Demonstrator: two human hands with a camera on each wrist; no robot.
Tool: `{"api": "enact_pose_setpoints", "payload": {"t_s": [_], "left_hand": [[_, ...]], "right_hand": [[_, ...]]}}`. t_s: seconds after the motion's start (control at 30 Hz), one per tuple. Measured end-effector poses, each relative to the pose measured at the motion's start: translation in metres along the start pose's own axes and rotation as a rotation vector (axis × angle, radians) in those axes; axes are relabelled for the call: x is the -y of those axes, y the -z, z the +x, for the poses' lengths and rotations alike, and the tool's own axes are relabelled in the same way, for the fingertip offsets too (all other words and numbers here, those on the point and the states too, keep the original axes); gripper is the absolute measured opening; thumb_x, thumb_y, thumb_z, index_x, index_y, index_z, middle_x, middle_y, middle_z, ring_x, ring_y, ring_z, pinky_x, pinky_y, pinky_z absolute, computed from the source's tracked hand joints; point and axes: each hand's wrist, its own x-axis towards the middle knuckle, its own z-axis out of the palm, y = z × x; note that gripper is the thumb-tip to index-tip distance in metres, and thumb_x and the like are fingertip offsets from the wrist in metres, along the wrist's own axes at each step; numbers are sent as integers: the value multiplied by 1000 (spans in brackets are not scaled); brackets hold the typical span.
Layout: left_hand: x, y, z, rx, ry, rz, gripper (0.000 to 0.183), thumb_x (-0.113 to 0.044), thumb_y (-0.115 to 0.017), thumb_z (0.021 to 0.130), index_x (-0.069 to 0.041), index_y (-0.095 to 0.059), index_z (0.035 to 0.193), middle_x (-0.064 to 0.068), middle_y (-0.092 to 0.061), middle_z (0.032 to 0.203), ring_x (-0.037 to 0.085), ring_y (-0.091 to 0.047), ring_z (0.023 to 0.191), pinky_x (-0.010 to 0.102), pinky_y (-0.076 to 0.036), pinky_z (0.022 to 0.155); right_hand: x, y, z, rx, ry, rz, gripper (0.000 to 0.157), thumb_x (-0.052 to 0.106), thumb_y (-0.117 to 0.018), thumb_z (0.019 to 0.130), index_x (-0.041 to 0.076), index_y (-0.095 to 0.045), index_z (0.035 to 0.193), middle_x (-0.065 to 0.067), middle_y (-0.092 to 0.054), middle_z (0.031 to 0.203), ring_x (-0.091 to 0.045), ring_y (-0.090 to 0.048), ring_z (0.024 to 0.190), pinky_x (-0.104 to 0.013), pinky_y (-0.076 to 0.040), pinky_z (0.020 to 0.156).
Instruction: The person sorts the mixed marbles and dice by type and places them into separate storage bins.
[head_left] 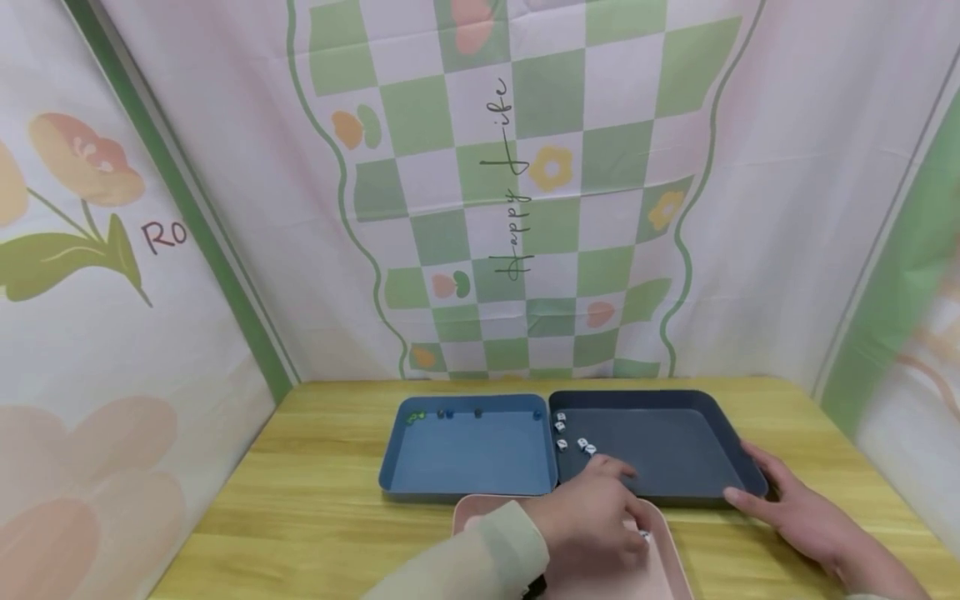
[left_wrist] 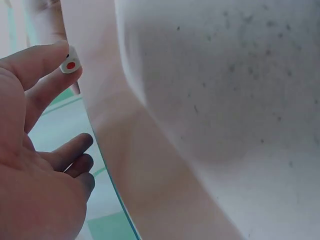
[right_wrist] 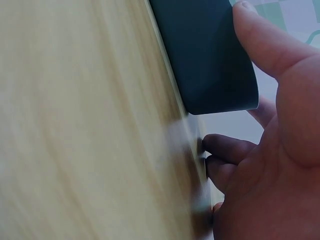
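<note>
My left hand (head_left: 596, 512) is over the pink tray (head_left: 671, 550), at its far side. Between thumb and forefinger it pinches a small white die (left_wrist: 71, 65) with a red dot, while the other fingers are bent and apart from it. My right hand (head_left: 806, 512) grips the near right corner of the dark grey tray (head_left: 652, 458), with the thumb at the wall (right_wrist: 220, 60) and the fingers along the outer side. Several white dice (head_left: 582, 444) lie along the left part of that dark tray.
A blue tray (head_left: 465, 458) stands left of the dark one, side by side. Along its far edge lie small green pieces (head_left: 415, 417) and several dark or blue ones (head_left: 450, 413). Below everything is a wood-grain table (head_left: 292, 492), with patterned curtains (head_left: 480, 208) behind.
</note>
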Motion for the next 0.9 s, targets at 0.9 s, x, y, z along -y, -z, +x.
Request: {"api": "enact_pose_setpoints", "payload": {"t_s": [0.9], "left_hand": [[50,40,-11,-387,337,-317,6,-32,-73,93,-32,-78,97,-4,-50,143,18,-36,139,43,-35,109]], "right_hand": [[-2,-1,1,0,-4,5,94,45,-57,101,5,6,159,-47,-1,149,-69,-7,130,-77,-22,94]]}}
